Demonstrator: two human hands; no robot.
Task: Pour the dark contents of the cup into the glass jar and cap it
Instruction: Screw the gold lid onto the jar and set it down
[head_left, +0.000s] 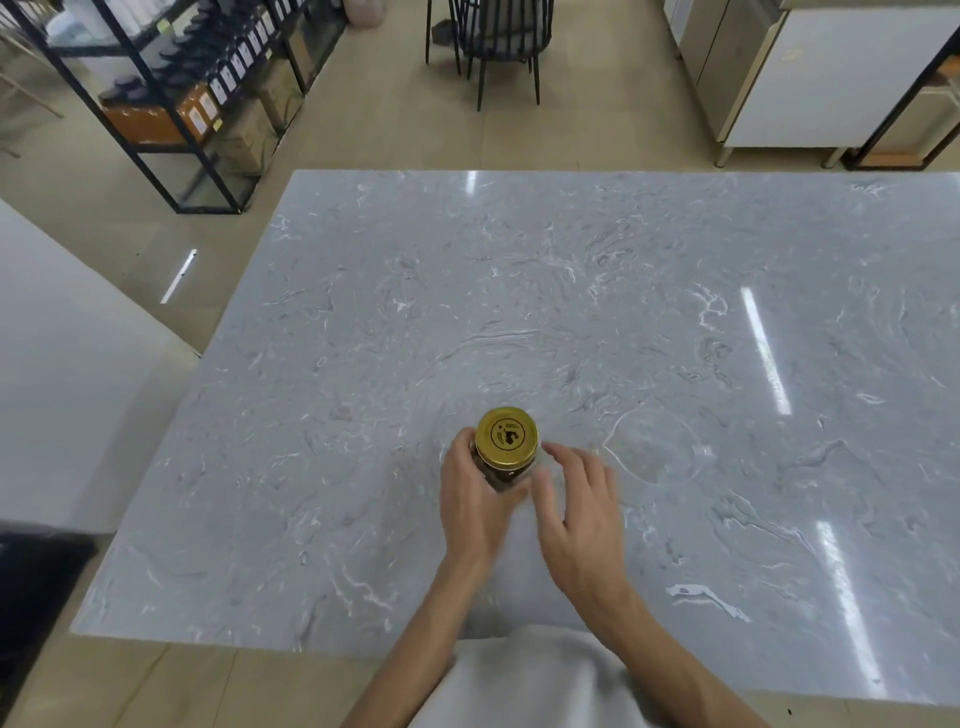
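A glass jar (503, 477) with dark contents stands on the grey marble table (571, 291), near its front edge. A gold lid (507, 435) with a dark print sits on top of the jar. My left hand (475, 499) is wrapped around the jar's left side. My right hand (582, 499) hovers just right of the jar with its fingers spread, holding nothing. A clear, see-through cup (657, 447) stands on the table to the right of my right hand; it looks empty.
A black metal shelf rack (171, 88) with boxes and bottles stands at the far left. A dark chair (498, 36) is beyond the table. White cabinets (810, 78) are at the far right. A white counter (62, 364) runs along the left.
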